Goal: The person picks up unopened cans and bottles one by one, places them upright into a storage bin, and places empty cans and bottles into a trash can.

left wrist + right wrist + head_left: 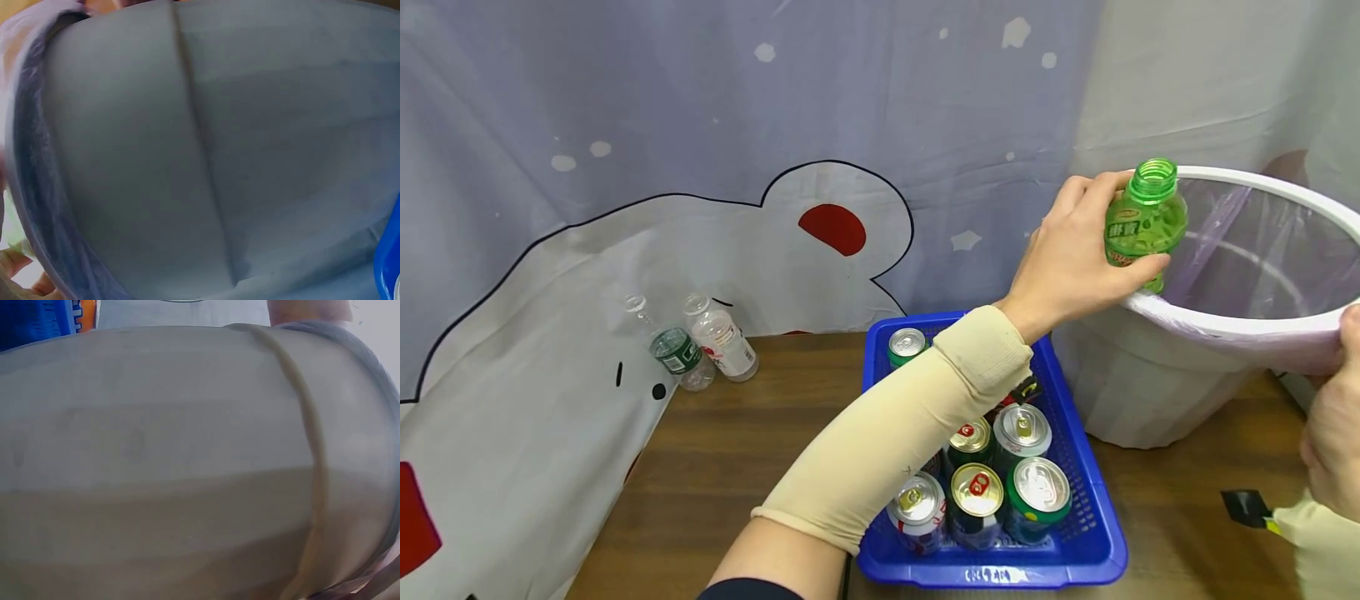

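Observation:
My left hand (1075, 242) holds a green plastic bottle (1146, 221), uncapped and upright, with the thumb in front and fingers behind. The bottle overlaps the near-left rim of a white trash bin (1142, 367) in the head view. In the left wrist view, fingertips (12, 269) show beyond the bin's rim. At the right edge of the head view, my right hand (1333, 408) grips the bin's rim, partly out of frame. A pale purple liner bag (1232, 242) is folded over that rim. The bin's wall fills most of both wrist views.
A blue plastic basket (1105, 546) with several drink cans stands below my left forearm on the wooden table (737, 467). Two clear plastic bottles, one with a green label (676, 352) and one with a white label (730, 350), lean against the patterned curtain (700, 242) at the left.

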Demonstrator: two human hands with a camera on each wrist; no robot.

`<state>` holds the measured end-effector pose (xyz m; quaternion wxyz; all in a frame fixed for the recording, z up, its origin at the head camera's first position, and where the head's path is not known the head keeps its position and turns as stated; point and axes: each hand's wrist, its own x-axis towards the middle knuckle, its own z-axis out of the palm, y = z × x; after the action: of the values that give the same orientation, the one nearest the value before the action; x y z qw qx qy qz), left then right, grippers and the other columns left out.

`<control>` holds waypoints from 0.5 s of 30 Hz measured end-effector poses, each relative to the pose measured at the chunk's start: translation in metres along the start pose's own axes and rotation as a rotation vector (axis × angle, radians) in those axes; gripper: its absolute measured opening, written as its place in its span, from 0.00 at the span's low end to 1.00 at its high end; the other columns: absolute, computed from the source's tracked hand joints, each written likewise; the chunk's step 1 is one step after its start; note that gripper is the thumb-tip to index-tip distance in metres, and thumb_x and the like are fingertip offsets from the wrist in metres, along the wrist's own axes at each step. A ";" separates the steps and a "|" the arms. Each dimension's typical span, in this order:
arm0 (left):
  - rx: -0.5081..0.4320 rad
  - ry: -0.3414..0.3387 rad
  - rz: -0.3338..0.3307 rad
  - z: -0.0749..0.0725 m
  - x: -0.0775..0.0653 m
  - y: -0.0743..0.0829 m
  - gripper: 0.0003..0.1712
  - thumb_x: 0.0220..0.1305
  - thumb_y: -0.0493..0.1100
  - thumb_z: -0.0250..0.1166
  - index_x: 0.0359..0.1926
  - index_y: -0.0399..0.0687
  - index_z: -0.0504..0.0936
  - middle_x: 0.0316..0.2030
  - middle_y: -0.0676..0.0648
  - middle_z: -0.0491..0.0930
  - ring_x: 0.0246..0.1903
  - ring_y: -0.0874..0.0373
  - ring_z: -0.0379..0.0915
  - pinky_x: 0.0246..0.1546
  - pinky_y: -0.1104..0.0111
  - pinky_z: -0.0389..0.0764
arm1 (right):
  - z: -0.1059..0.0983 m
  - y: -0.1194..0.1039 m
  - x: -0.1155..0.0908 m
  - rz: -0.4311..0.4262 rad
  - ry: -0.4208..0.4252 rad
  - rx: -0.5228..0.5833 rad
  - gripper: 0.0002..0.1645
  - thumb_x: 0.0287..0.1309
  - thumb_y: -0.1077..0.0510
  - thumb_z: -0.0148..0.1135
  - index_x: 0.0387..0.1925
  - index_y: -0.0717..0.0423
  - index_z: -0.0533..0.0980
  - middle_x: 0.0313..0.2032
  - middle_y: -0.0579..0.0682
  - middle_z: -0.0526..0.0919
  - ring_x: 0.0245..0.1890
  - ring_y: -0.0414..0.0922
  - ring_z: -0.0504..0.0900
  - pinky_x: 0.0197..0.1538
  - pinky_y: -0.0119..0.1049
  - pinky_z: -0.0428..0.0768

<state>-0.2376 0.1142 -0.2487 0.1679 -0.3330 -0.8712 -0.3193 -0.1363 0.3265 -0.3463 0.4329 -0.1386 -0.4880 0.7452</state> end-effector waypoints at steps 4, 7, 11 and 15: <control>0.066 -0.055 -0.010 0.003 0.002 0.002 0.46 0.56 0.66 0.73 0.73 0.66 0.67 0.61 0.59 0.70 0.52 0.73 0.68 0.47 0.79 0.74 | 0.001 0.004 0.003 -0.057 -0.012 0.043 0.20 0.72 0.60 0.55 0.63 0.52 0.75 0.58 0.47 0.71 0.56 0.40 0.69 0.46 0.20 0.73; 0.111 -0.106 -0.030 0.003 0.006 0.004 0.45 0.55 0.69 0.72 0.72 0.67 0.68 0.61 0.61 0.70 0.54 0.73 0.68 0.49 0.79 0.74 | 0.001 0.005 0.004 -0.057 -0.009 0.029 0.21 0.72 0.60 0.55 0.63 0.52 0.74 0.58 0.47 0.70 0.57 0.40 0.68 0.47 0.20 0.73; 0.156 -0.170 -0.053 0.004 0.008 0.008 0.45 0.54 0.71 0.71 0.71 0.70 0.68 0.57 0.63 0.71 0.51 0.74 0.68 0.48 0.79 0.74 | -0.001 0.005 0.004 -0.028 0.002 -0.006 0.20 0.72 0.58 0.55 0.62 0.50 0.75 0.56 0.45 0.70 0.54 0.38 0.69 0.40 0.20 0.71; 0.182 -0.206 -0.072 0.004 0.008 0.011 0.45 0.54 0.73 0.71 0.71 0.71 0.68 0.57 0.64 0.71 0.51 0.75 0.68 0.49 0.79 0.74 | -0.001 0.006 0.002 -0.053 -0.015 -0.020 0.20 0.70 0.59 0.55 0.62 0.50 0.75 0.55 0.46 0.71 0.53 0.39 0.69 0.39 0.22 0.70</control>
<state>-0.2365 0.1267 -0.2430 0.0955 -0.3159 -0.9206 -0.2088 -0.1399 0.3281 -0.3510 0.4475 -0.1245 -0.5021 0.7295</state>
